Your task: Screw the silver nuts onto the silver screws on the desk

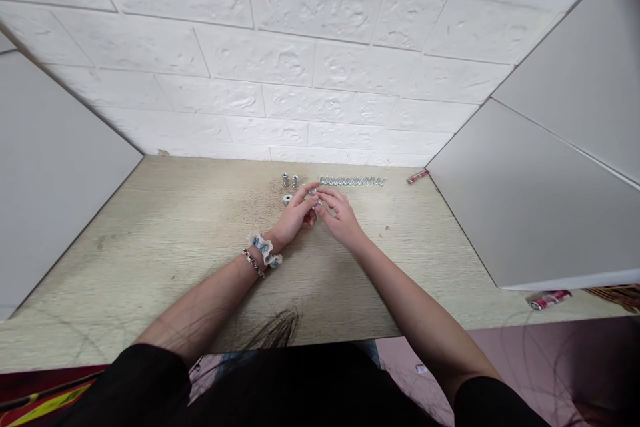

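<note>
Near the middle of the wooden surface (200, 227), my left hand (295, 213) and my right hand (343, 217) meet, fingertips close together. Small silvery metal pieces (316, 204) show between the fingers of both hands; their exact shape is mostly hidden. A round metal ring (287, 199) with a dark hole lies just left of my left fingers. Behind it, two small threaded metal parts (285, 179) stand side by side. A row of several silvery screws (351, 181) stretches to the right, behind my right hand.
A white brick-pattern wall (290, 60) rises behind the surface. White panels stand at the left (60, 167) and right (540, 193). One red cylinder (417, 177) lies at the back right, another (550, 299) near the front right edge. Loose hair hangs low in view.
</note>
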Demonstrator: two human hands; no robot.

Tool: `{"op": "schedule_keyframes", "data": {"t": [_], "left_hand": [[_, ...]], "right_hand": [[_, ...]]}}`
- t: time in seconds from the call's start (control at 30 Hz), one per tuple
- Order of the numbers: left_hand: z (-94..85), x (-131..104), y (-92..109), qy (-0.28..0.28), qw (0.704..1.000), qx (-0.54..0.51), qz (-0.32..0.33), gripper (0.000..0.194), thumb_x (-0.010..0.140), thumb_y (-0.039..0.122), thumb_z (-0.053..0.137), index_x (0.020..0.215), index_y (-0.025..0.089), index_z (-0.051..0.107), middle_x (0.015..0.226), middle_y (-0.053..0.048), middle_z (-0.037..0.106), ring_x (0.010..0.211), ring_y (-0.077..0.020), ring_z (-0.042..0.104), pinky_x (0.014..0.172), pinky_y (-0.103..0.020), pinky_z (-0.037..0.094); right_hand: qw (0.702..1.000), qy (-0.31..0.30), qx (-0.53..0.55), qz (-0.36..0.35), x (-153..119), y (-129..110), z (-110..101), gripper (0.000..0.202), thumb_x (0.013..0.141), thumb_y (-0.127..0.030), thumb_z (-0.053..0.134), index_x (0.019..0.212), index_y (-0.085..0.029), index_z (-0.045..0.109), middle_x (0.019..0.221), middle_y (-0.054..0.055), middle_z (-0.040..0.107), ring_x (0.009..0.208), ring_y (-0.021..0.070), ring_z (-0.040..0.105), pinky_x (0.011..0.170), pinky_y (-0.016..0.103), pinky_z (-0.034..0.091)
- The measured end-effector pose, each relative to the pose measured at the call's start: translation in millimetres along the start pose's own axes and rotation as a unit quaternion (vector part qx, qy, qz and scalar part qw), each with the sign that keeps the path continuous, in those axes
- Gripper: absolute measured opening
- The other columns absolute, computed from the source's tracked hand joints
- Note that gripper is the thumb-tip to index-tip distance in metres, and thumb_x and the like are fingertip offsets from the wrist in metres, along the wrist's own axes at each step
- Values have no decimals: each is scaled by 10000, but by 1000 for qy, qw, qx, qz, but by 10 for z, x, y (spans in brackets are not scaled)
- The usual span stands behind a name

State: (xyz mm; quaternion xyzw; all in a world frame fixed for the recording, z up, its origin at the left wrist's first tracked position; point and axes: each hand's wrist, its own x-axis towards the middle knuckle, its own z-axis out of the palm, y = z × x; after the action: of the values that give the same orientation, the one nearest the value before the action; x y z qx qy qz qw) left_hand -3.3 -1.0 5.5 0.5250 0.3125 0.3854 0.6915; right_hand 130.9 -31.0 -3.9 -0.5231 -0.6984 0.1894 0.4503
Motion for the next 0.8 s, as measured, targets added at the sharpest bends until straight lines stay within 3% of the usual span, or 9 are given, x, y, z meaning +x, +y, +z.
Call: {"op": "schedule_keyframes", "data": {"t": [0.17, 0.3, 0.4, 0.47, 0.53, 0.6, 0.8], "left_hand": [[43, -31, 30, -2, 1000, 28, -9, 611, 753, 337, 584, 1308, 189, 375, 599, 42, 507, 422, -58, 413, 414, -189, 310], [27, -17, 11, 4, 1000, 11, -9, 624, 769, 351, 563, 1332, 193, 346, 574, 42, 510, 428, -66, 420, 426, -190, 318], [24, -12, 5, 16, 1000, 8, -4, 614, 771, 357, 559, 1323, 181, 352, 516, 59, 482, 420, -69, 424, 435, -188, 321], [29, -10, 9, 22, 1000, 10, -3, 602, 773, 366, 555, 1311, 177, 361, 530, 52, 510, 417, -65, 429, 434, -184, 316], [29, -4, 15, 31, 1000, 4, -6, 590, 781, 380, 541, 1304, 175, 360, 566, 36, 550, 414, -60, 426, 429, -180, 309], [20, 7, 18, 44, 999, -8, -7, 582, 786, 391, 530, 1298, 171, 361, 577, 31, 562, 413, -57, 421, 427, -178, 310], [6, 30, 1, 46, 999, -17, -1, 565, 766, 407, 548, 1258, 171, 399, 555, 51, 528, 412, -55, 421, 420, -171, 306]], "right_hand": [[999, -29, -16, -1, -15, -13, 38, 362, 821, -336, 522, 1171, -266, 581, 1243, 68, 530, 1191, 237, 432, 1016, 452, 329], [999, -38, -10, 1, -17, -46, 18, 353, 789, -329, 562, 1130, -252, 607, 1268, 72, 520, 1198, 239, 427, 1016, 442, 318], [1000, -11, 12, 4, -15, -73, -53, 213, 778, -312, 563, 938, -231, 677, 1184, 60, 579, 1157, 227, 457, 1001, 418, 326], [999, 33, 40, 2, -13, -80, -108, 177, 790, -300, 531, 723, -214, 671, 1014, 48, 637, 1046, 203, 519, 956, 388, 361], [995, 78, 69, 5, -10, -80, -148, 292, 800, -301, 500, 534, -201, 572, 810, 35, 627, 876, 177, 555, 859, 355, 413], [991, 100, 84, 8, -5, -78, -160, 339, 790, -302, 499, 469, -200, 468, 697, 18, 572, 760, 159, 540, 780, 334, 433], [994, 60, 73, 46, 12, -48, -67, 113, 747, -321, 561, 768, -213, 584, 848, 24, 605, 881, 174, 546, 742, 320, 454]]}}
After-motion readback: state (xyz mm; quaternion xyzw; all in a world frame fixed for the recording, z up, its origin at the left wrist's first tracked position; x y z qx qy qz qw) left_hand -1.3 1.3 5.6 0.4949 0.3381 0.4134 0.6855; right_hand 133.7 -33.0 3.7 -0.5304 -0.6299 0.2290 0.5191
